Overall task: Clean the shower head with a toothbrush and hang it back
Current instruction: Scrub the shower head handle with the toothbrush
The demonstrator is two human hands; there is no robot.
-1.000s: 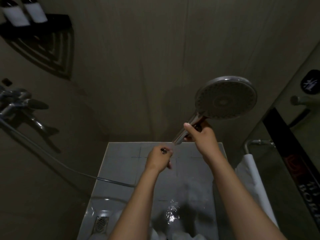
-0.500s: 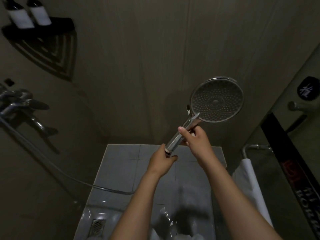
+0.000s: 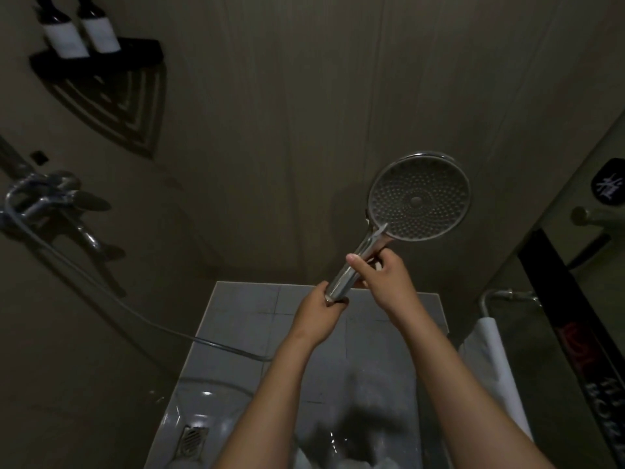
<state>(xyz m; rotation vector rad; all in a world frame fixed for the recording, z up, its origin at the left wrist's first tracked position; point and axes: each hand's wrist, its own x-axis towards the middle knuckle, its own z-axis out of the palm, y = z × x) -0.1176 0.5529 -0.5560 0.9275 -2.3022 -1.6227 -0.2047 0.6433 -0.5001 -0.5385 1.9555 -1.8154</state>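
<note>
Head view, left to right: faucet (image 3: 50,201) on the wall, hose (image 3: 142,319) trailing low across toward the arms. Left hand (image 3: 319,311) wrapped closed around the base of the handle; right hand (image 3: 382,282) closed higher up, thumb along the chrome, something slim possibly pinched against the handle, cannot tell if toothbrush. Shower head (image 3: 419,198) raised, nozzle face turned toward the camera. Best kept steady from the base, face tilted to the light, hose slack, scrubbing in small circles across the nozzles.
</note>
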